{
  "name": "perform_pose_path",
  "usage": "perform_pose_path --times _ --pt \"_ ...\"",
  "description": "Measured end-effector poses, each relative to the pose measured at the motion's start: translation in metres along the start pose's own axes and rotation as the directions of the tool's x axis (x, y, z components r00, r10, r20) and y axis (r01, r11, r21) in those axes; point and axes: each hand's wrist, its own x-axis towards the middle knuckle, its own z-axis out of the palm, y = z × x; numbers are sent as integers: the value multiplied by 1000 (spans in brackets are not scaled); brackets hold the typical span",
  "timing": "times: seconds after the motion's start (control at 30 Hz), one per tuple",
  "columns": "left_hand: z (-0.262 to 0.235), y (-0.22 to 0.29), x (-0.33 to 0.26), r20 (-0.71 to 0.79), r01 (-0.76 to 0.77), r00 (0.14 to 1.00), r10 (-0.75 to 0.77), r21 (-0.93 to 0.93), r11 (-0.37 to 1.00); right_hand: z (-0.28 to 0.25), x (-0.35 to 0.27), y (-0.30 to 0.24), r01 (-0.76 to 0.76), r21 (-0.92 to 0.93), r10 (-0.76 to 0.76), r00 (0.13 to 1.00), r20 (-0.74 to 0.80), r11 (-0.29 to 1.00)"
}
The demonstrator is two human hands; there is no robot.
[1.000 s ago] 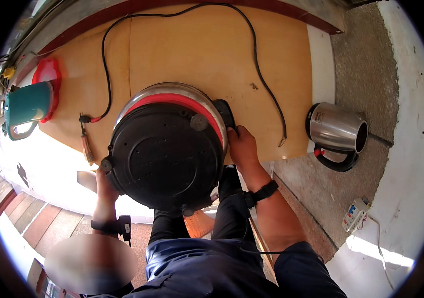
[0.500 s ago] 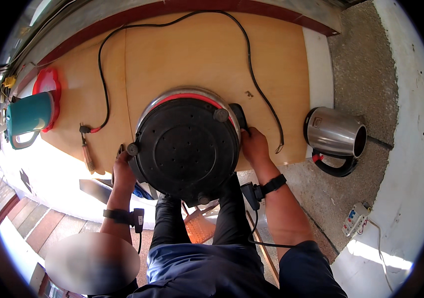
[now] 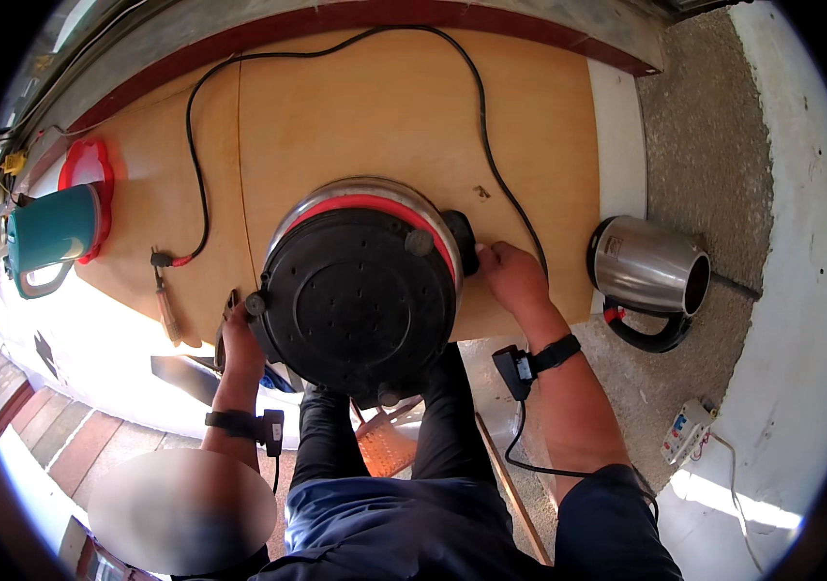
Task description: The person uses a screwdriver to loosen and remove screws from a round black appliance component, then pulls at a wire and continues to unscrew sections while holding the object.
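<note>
A round electric cooker (image 3: 360, 300) with a black base, red band and silver rim lies bottom up at the table's near edge. My left hand (image 3: 242, 339) is closed at its left side around a dark metal tool (image 3: 231, 298) that looks like pliers; the fingers cover most of it. My right hand (image 3: 515, 281) is beside the cooker's black side handle (image 3: 460, 242), its fingers curled and thumb tip close to the handle. What those fingers hold, if anything, is hidden. A black power cord (image 3: 482, 102) loops over the table and runs behind my right hand.
A screwdriver (image 3: 167, 308) lies left on the wooden table (image 3: 355, 116), near the cord's other end. Far left are a teal jug (image 3: 50, 232) and red tray (image 3: 104, 174). A steel kettle (image 3: 650, 266) lies on its side at right, a power strip (image 3: 686, 431) below it.
My right hand has shifted a little to the right, away from the cooker's handle. The cord's bare end, visible before, is now hidden by it. My left hand has barely moved.
</note>
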Motion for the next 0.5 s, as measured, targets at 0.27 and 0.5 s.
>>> perform_pose_path --times 0.27,0.5 --pt "32 29 -16 -133 90 982 -134 -295 951 -23 61 -9 226 -23 -224 939 -261 974" --pt "18 7 -11 -103 -117 987 127 98 988 -10 77 -19 100 -168 -133 971 -200 981"
